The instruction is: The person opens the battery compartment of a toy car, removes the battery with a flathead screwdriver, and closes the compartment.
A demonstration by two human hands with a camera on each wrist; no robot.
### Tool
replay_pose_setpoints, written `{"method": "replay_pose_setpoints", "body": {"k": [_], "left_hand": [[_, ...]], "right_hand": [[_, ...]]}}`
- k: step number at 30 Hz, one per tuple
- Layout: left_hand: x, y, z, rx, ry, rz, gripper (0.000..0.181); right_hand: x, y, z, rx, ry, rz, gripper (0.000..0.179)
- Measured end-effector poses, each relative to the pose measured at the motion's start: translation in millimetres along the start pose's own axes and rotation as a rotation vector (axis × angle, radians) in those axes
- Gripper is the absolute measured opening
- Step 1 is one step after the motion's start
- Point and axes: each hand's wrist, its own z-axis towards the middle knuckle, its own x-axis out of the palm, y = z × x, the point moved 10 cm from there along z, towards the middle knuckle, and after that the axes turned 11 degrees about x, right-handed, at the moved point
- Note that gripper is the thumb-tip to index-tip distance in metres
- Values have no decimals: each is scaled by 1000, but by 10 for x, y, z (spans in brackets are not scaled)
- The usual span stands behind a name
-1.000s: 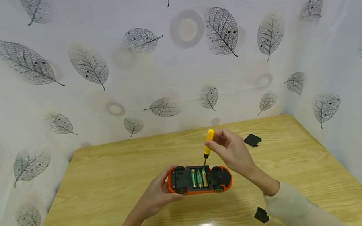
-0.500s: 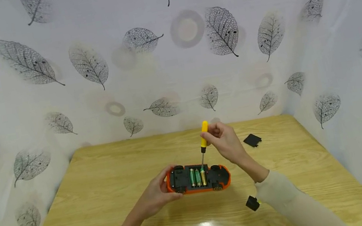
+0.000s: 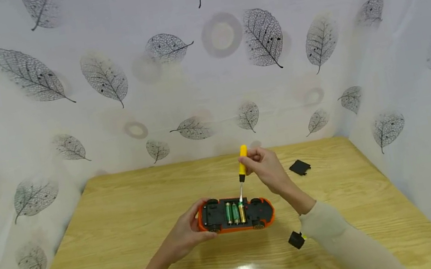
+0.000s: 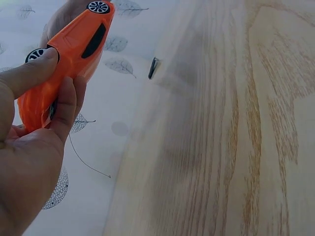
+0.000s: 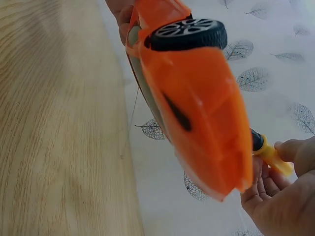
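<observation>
An orange toy car (image 3: 262, 211) is held with its black underside facing up, its open battery bay showing three green and gold batteries (image 3: 235, 213). My left hand (image 3: 182, 231) grips one end of the car, thumb on the near side and fingers round the far side. In the left wrist view the thumb lies by a wheel (image 4: 37, 55). My right hand (image 3: 267, 168) pinches the yellow handle of a screwdriver (image 3: 243, 163). The screwdriver's tip is at the far end of the rightmost battery; contact is hard to tell. In the right wrist view the car hides the screwdriver's shaft.
A black battery cover (image 3: 300, 167) lies on the wooden table (image 3: 131, 197), behind and right of the right hand. A pale curtain (image 3: 198, 84) printed with leaves surrounds the table at the back and sides. Small black devices (image 3: 296, 240) are worn at the wrists.
My right hand and the screwdriver have shifted slightly left, with the screwdriver turning more upright. The left hand and car have stayed almost in place.
</observation>
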Motion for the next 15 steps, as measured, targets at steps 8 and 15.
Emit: {"method": "replay_pose_setpoints", "body": {"k": [8, 15], "left_hand": [[-6, 25, -8, -38, -8, 21, 90], [-7, -8, -14, -29, -8, -10, 87]], "right_hand": [[-45, -24, -17, 15, -45, 42, 24], [-190, 69, -91, -46, -165, 161, 22]]}}
